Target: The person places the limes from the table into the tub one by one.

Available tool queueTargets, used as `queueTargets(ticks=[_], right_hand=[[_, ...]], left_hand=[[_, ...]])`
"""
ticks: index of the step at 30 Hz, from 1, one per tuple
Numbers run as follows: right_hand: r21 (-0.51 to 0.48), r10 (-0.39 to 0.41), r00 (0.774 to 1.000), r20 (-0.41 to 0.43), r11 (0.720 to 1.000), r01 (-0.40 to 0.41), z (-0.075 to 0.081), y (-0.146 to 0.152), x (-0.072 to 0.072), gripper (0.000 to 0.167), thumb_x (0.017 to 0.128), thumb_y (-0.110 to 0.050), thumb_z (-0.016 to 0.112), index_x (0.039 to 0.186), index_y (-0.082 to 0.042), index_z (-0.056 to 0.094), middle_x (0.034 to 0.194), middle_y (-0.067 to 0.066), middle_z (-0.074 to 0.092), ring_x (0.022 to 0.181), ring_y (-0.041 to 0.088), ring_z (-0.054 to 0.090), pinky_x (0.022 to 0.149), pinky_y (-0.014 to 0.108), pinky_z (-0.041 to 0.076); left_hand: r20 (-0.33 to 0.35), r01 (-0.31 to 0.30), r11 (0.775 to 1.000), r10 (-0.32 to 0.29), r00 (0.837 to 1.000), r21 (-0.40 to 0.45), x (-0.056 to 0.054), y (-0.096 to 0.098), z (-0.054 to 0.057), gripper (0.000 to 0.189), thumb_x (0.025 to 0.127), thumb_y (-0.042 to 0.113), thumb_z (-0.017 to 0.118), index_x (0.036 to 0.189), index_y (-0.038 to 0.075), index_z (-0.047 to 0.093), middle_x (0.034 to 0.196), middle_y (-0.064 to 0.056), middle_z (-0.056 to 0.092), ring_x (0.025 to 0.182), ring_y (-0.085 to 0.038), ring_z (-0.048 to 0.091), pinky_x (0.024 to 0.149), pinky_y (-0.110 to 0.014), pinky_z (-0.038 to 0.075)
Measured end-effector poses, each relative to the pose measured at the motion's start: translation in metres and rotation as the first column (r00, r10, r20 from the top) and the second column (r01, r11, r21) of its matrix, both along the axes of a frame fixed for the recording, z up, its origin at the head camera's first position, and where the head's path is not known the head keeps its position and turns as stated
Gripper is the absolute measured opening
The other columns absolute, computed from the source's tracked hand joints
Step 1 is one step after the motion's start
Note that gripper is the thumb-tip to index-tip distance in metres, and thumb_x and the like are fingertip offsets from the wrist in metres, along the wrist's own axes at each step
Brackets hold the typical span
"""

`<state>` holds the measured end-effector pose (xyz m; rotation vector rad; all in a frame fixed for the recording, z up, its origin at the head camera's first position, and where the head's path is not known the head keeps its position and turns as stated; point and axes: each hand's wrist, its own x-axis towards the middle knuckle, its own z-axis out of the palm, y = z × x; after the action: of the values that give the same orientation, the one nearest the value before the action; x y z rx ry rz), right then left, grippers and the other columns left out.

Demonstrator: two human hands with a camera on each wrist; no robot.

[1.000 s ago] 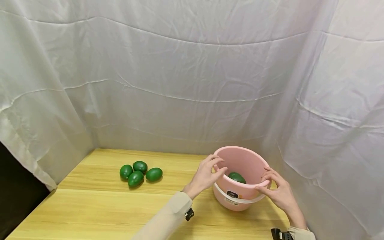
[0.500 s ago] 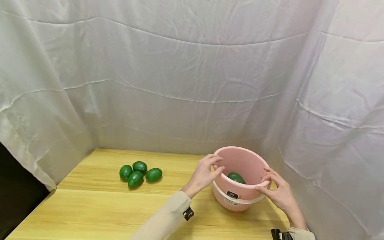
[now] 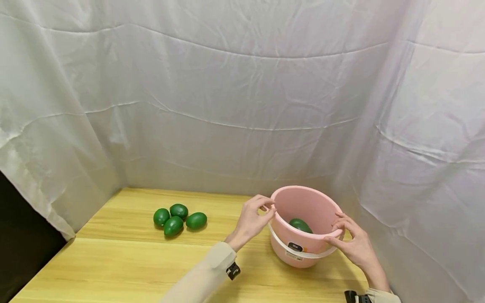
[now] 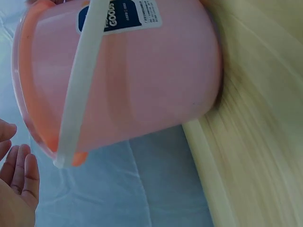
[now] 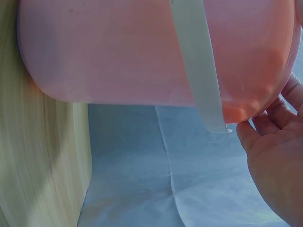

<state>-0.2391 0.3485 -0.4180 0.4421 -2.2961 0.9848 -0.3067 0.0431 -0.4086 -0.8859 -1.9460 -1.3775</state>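
Note:
On the right of the table stands a pink bucket (image 3: 295,231) with a white handle (image 3: 288,249) hanging down against its front. At least one smooth, dark green, oval fruit (image 3: 300,225) lies inside; the wall hides its lower part. My right hand (image 3: 355,244) holds the bucket's rim at the right, with the thumb at the front and fingers over the edge. Just left of the rim is my left hand (image 3: 250,219), fingers loosely bent and holding nothing. In the left wrist view a gap shows between the left hand (image 4: 19,184) and the bucket (image 4: 151,80).
Several more dark green oval fruits (image 3: 173,226) lie grouped on the wooden table (image 3: 113,261), left of the middle. A grey-white curtain (image 3: 227,105) hangs behind the table and along its sides, close to the bucket on the right.
The left hand has drawn back leftward from over the bucket's rim, and its fingers have come closer together. The right hand and the bucket have stayed in place.

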Motion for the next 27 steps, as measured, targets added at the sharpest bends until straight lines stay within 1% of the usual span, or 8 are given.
queueTargets(ticks=[2,4,6,8,12,18,21,27], right_hand=[[0.0,-0.001,1.0,-0.001,1.0,0.001,-0.001,0.001,0.001,0.032,0.065,-0.006,0.089,0.082,-0.015,0.064,0.124,-0.029,0.05,0.126,-0.016,0.038,0.1,0.001,0.023],[0.004,-0.002,1.0,-0.005,1.0,0.002,-0.001,0.001,0.001,0.032,0.064,-0.006,0.089,0.082,-0.015,0.064,0.125,-0.03,0.049,0.126,-0.017,0.038,0.1,0.001,0.023],[0.002,0.006,1.0,-0.008,1.0,-0.006,-0.001,0.001,0.0,0.032,0.064,-0.005,0.089,0.082,-0.015,0.064,0.124,-0.029,0.05,0.126,-0.016,0.039,0.1,0.001,0.023],[0.0,0.011,1.0,-0.011,1.0,-0.011,0.0,0.0,0.0,0.033,0.064,-0.005,0.089,0.082,-0.016,0.064,0.122,-0.028,0.051,0.126,-0.015,0.039,0.101,0.001,0.023],[-0.007,0.017,1.0,-0.015,1.0,-0.017,0.001,0.0,-0.001,0.033,0.064,-0.004,0.089,0.082,-0.015,0.064,0.119,-0.026,0.053,0.126,-0.014,0.04,0.101,0.001,0.024],[-0.005,0.013,1.0,-0.005,1.0,-0.013,0.002,0.0,-0.001,0.031,0.066,-0.006,0.089,0.082,-0.016,0.063,0.122,-0.026,0.053,0.127,-0.015,0.039,0.1,0.001,0.023],[-0.005,0.016,1.0,-0.002,1.0,-0.016,0.001,0.0,0.0,0.031,0.066,-0.007,0.089,0.082,-0.015,0.063,0.121,-0.025,0.054,0.127,-0.014,0.039,0.101,0.001,0.023],[0.0,0.011,1.0,0.0,1.0,-0.011,0.002,0.0,-0.001,0.03,0.067,-0.008,0.089,0.081,-0.016,0.063,0.12,-0.021,0.056,0.127,-0.014,0.04,0.101,0.001,0.024]], left_hand=[[0.025,0.001,1.0,-0.001,1.0,0.004,-0.001,-0.005,-0.004,0.014,0.086,0.005,0.072,0.1,0.003,0.073,0.092,-0.006,0.07,0.08,-0.017,0.067,0.07,-0.029,0.058],[0.057,0.008,1.0,-0.009,0.998,0.017,-0.003,-0.011,-0.007,0.012,0.086,0.004,0.072,0.098,0.004,0.074,0.088,-0.005,0.071,0.076,-0.016,0.066,0.066,-0.027,0.057],[0.093,0.008,1.0,-0.01,0.996,0.023,-0.004,-0.017,-0.009,0.009,0.086,0.004,0.072,0.095,0.004,0.074,0.084,-0.003,0.071,0.072,-0.012,0.065,0.063,-0.024,0.055],[0.123,0.004,1.0,-0.007,0.992,0.025,-0.006,-0.024,-0.011,0.007,0.086,0.005,0.072,0.092,0.007,0.075,0.08,-0.001,0.071,0.068,-0.01,0.063,0.06,-0.023,0.054],[0.153,-0.02,1.0,0.02,0.988,0.001,-0.007,-0.038,-0.015,0.005,0.086,0.008,0.072,0.091,0.009,0.075,0.078,0.001,0.071,0.067,-0.006,0.061,0.06,-0.023,0.053],[0.186,-0.043,0.999,0.044,0.982,-0.008,-0.005,-0.06,-0.024,0.004,0.087,0.011,0.072,0.091,0.011,0.075,0.077,0.002,0.071,0.065,-0.003,0.06,0.059,-0.024,0.053],[0.213,-0.04,0.999,0.045,0.976,-0.026,-0.003,-0.069,-0.029,0.004,0.088,0.013,0.072,0.091,0.013,0.074,0.077,0.004,0.07,0.065,-0.003,0.059,0.058,-0.024,0.053],[0.262,-0.057,0.995,0.075,0.962,-0.076,-0.002,-0.085,-0.036,0.005,0.09,0.014,0.071,0.091,0.018,0.075,0.077,0.008,0.069,0.065,-0.005,0.059,0.059,-0.022,0.053]])
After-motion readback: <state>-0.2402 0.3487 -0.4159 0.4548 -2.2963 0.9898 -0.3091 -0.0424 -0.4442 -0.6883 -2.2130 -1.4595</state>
